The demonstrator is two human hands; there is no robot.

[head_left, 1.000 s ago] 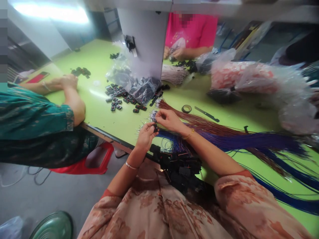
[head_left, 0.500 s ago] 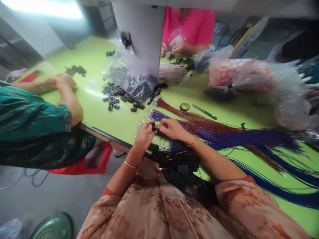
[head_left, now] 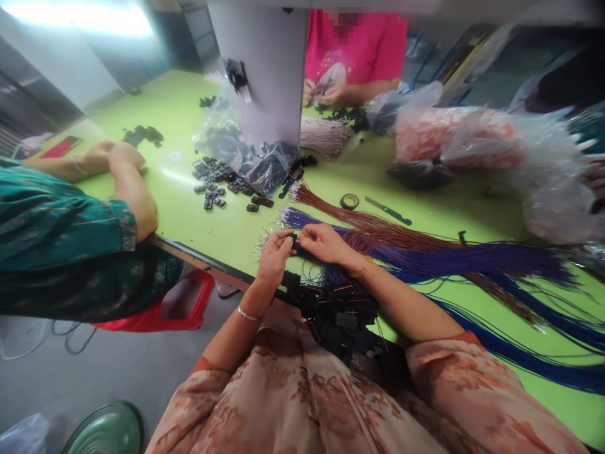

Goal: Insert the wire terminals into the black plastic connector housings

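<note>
My left hand (head_left: pixel 275 255) pinches a small black connector (head_left: pixel 294 240) just above the near edge of the green table (head_left: pixel 198 221). My right hand (head_left: pixel 324 242) meets it from the right, fingers pinched on a thin wire at the connector. Beneath my hands lie long bundles of purple wires (head_left: pixel 425 258), brown wires (head_left: pixel 373 227) and blue wires (head_left: pixel 520 353), their stripped ends pointing left. A heap of black connectors with wires attached (head_left: pixel 340 315) rests at the table edge against my lap.
Loose black connectors (head_left: pixel 217 183) lie beside clear plastic bags (head_left: pixel 255 161) and a grey column (head_left: pixel 269 69). A tape roll (head_left: pixel 350 202) and a black strip (head_left: pixel 387 212) sit past the wires. A person in green (head_left: pixel 70 233) leans at left; another in pink (head_left: pixel 354 57) works opposite.
My right hand came back from the wire ends to the connector in my left hand. Both hands now stay close together with little further movement.
</note>
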